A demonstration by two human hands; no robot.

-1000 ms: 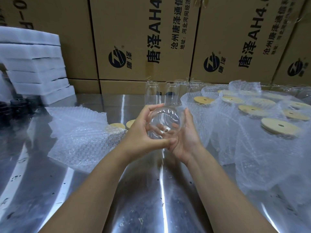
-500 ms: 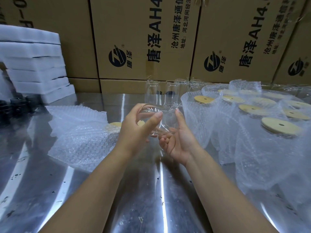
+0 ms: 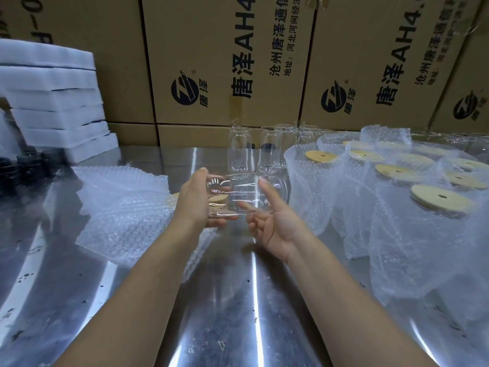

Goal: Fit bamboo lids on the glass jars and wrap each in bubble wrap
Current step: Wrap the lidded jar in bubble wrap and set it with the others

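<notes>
A clear glass jar lies on its side in the air above the steel table. My left hand grips its left end, fingers curled round the glass. My right hand sits at the jar's right end, palm up, with loosely spread fingers touching it. Loose bamboo lids show behind the jar, beside a pile of bubble wrap sheets. Several bare jars stand at the back. To the right, several lidded jars in bubble wrap stand together.
Cardboard boxes wall off the back of the table. White foam trays are stacked at the back left, with dark caps beside them.
The jar has turned from facing me to lying sideways and moved slightly up. My right hand has loosened from cupping it and its fingers have spread.
</notes>
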